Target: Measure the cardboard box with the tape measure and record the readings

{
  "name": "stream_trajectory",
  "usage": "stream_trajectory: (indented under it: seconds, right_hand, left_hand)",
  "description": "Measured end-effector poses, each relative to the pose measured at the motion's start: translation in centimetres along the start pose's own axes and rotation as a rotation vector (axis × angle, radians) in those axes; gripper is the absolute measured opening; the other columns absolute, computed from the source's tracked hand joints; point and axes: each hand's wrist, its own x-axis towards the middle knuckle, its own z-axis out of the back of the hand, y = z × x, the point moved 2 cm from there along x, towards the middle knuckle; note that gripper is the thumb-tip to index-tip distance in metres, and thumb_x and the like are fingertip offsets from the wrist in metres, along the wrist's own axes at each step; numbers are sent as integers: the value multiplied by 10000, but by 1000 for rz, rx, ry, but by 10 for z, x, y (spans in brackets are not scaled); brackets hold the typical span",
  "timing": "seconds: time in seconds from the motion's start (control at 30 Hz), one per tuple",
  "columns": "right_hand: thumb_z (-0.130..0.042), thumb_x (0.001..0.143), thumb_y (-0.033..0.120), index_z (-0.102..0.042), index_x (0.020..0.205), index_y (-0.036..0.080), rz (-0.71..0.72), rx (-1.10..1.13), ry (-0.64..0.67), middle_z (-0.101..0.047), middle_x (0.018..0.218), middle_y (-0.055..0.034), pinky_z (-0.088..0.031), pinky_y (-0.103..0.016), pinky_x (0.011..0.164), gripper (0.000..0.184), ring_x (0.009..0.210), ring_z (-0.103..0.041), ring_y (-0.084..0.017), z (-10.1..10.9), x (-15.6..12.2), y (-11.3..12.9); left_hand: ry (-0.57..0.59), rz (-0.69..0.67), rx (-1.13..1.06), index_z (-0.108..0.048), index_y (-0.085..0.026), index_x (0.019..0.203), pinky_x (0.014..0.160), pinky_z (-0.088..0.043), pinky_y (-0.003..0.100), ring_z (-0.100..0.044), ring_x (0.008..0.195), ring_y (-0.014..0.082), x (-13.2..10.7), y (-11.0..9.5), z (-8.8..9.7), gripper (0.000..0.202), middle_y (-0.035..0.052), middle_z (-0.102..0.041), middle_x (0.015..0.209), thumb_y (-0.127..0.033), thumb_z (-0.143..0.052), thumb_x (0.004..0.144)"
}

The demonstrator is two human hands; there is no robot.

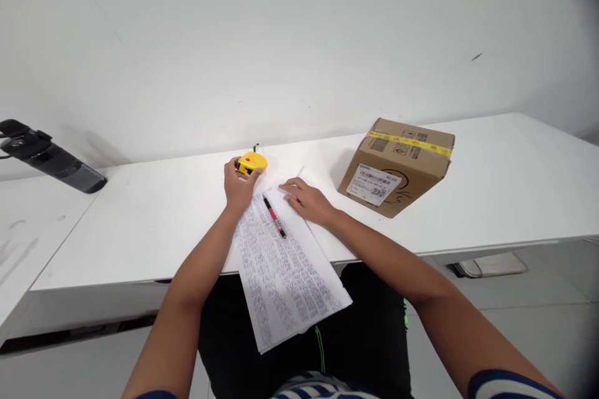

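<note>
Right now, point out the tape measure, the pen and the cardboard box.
tape measure [253, 163]: head view, yellow top.
pen [274, 216]: head view, middle of barrel.
cardboard box [406, 167]: head view, brown face above label.

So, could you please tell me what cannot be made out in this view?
All head view.
Writing on the paper sheet: too small to read.
Label on the cardboard box: text too small.
Black object at far left: cut off by the frame edge.
Left hand on the yellow tape measure: its own back hides the grip.
</note>
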Motion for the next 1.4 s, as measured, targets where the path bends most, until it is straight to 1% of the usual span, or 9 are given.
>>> stream_trajectory:
  seconds: [0.13, 0.23, 0.33, 0.5, 0.67, 0.83, 1.03, 1.2, 1.4]
  right_hand:
    - [-498, 1018, 362, -636, 1381, 257, -39, 32, -58, -666, 1327, -117, -617, -391, 793, 402, 785, -697, -193, 5, 1, 1]
    - [-509, 1014, 365, -622, 1394, 282, -22, 41, -74, -661, 1337, -108, -612, -389, 786, 405, 756, -683, -184, 6, 2, 1]
    - [-507, 1015, 365, -625, 1386, 268, -10, 51, -89, -658, 1342, -116, -610, -391, 793, 401, 754, -681, -182, 7, 3, 0]
    - [-510, 1017, 366, -638, 1357, 257, -24, 62, -123, -662, 1338, -127, -603, -388, 787, 380, 734, -674, -174, 8, 4, -3]
    - [-523, 1009, 367, -644, 1345, 259, -32, 93, -134, -661, 1342, -119, -602, -375, 799, 373, 751, -679, -167, 8, 3, -3]
    - [-527, 1004, 378, -634, 1361, 277, -32, 106, -130, -666, 1334, -111, -610, -388, 802, 386, 762, -685, -176, 8, 3, -3]
    - [-538, 999, 366, -628, 1372, 245, -48, 102, -116, -660, 1333, -123, -599, -377, 775, 402, 779, -680, -183, 8, 2, -3]
    - [-558, 991, 359, -610, 1388, 239, -50, 110, -103, -652, 1346, -118, -598, -370, 781, 419, 789, -681, -176, 7, 3, -4]
    - [-563, 991, 358, -591, 1407, 263, -62, 108, -79, -645, 1375, -108, -607, -383, 798, 428, 799, -688, -177, 8, 2, -4]
  left_hand:
    - [-26, 55, -42, -552, -254, 1220, 790, -514, 297, -550, 726, 103, 3, 2, 0, 560, 38, -614, 1169, -412, -848, 772]
    - [-42, 86, -61, -553, -242, 1207, 715, -487, 275, -508, 677, 93, 5, 3, 0, 545, 16, -613, 1064, -429, -834, 779]
    - [-46, 98, -63, -553, -239, 1201, 654, -448, 258, -461, 633, 87, 7, 5, 0, 545, -21, -565, 930, -475, -815, 784]
    - [-21, 139, -67, -551, -240, 1153, 613, -407, 254, -416, 602, 81, 7, 5, 0, 530, -41, -532, 866, -473, -822, 762]
    - [-30, 140, -74, -539, -225, 1044, 618, -402, 257, -404, 633, 81, 5, -1, 2, 524, -24, -552, 906, -467, -865, 711]
    - [5, 146, -37, -524, -234, 999, 631, -402, 263, -432, 656, 95, 3, -3, 3, 525, -31, -541, 873, -502, -868, 706]
    - [13, 146, -36, -538, -233, 1002, 650, -393, 259, -446, 681, 107, 3, -4, 3, 457, -34, -537, 853, -472, -839, 756]
    - [21, 166, -100, -561, -210, 1044, 641, -379, 257, -412, 653, 86, 2, -3, 2, 472, -15, -581, 935, -487, -827, 770]
    - [26, 164, -167, -581, -195, 1042, 626, -380, 245, -406, 646, 79, 3, 1, 0, 492, -13, -582, 913, -521, -832, 773]
